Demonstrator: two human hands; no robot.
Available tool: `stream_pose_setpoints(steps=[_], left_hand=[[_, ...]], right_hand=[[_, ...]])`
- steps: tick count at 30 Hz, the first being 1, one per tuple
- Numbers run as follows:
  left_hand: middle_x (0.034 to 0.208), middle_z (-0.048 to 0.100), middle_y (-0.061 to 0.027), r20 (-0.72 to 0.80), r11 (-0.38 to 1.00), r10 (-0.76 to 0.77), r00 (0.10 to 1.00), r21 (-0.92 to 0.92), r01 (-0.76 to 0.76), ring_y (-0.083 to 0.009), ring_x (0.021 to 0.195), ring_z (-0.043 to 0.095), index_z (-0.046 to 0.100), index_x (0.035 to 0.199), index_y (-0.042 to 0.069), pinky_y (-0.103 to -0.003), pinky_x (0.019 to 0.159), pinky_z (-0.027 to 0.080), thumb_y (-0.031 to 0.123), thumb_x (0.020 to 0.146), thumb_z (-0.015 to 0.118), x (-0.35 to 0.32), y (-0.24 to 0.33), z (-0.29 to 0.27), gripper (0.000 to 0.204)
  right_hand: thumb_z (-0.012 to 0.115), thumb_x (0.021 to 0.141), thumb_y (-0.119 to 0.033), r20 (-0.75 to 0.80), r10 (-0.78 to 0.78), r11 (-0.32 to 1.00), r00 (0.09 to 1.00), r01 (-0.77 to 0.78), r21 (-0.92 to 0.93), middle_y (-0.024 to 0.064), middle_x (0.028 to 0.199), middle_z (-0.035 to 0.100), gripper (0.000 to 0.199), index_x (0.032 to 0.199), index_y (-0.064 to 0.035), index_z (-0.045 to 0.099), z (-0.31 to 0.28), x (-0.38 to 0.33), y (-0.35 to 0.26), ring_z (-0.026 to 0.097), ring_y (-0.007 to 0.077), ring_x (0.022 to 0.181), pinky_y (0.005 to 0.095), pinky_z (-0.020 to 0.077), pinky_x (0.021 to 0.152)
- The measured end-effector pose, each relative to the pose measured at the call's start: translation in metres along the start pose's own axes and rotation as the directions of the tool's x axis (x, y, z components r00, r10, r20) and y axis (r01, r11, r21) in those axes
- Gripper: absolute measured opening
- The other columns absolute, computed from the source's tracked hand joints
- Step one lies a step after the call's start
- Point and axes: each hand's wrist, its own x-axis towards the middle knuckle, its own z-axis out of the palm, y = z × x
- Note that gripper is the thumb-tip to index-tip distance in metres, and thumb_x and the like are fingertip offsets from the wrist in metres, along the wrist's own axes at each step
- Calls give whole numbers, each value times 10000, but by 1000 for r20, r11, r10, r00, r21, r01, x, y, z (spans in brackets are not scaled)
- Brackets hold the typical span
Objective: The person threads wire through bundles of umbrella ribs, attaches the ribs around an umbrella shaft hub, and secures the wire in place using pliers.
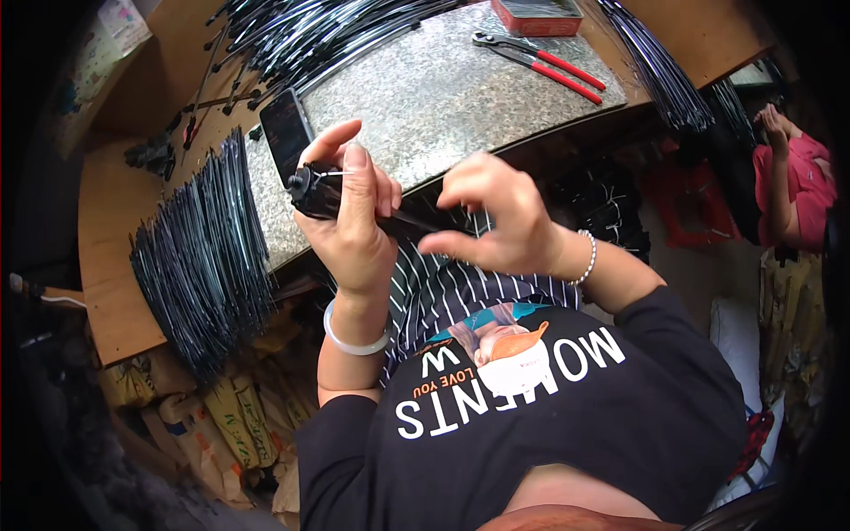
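Note:
My left hand (350, 221) is closed around a dark, rod-like piece with a black knobbed end (305, 188). A thin pale strip or wire lies across that end, by my thumb and index finger. The piece's dark shaft (412, 219) slants down toward my right hand (509, 217). My right hand is slightly blurred, its fingers curled and its thumb held apart from them, with nothing visible in its grip. Beyond the left hand, a black phone (285, 133) rests on the speckled stone-like slab (425, 97).
Bundles of thin black rods lie at the left (204, 257), along the back (328, 40) and at the right (660, 66). Red-handled pliers (567, 75) lie near a red tin (536, 18). Another person in a red top (797, 186) is at the far right.

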Motion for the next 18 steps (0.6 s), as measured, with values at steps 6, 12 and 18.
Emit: stream_pose_setpoints(steps=[6, 12, 18], left_hand=[[663, 489, -6, -96, 991, -21, 995, -135, 8, -52, 555, 467, 476, 1095, -22, -182, 522, 389, 55, 858, 586, -2, -8, 7, 272], [661, 486, 8, -96, 1000, -16, 995, 3, 17, -49, 571, 461, 482, 1089, -13, -174, 550, 392, 15, 785, 667, -12, -24, 5, 357], [663, 481, 13, -79, 1000, -3, 997, 17, 4, -44, 586, 457, 483, 1088, -5, -164, 571, 379, 15, 761, 692, -14, -30, 10, 388]], right_hand=[[733, 662, -27, 29, 30, 983, 999, -24, -180, 97, 787, 590, 306, 925, -17, 578, 19, -22, 1, 569, 213, 649, 277, 460, 531], [732, 653, -14, -9, 100, 979, 995, -100, -178, 94, 791, 598, 257, 860, -15, 579, 18, -43, 6, 574, 230, 650, 299, 461, 540], [713, 679, -6, -37, 109, 990, 993, -112, -88, 97, 777, 593, 222, 845, -17, 566, 14, -52, 10, 568, 237, 635, 304, 451, 538]])
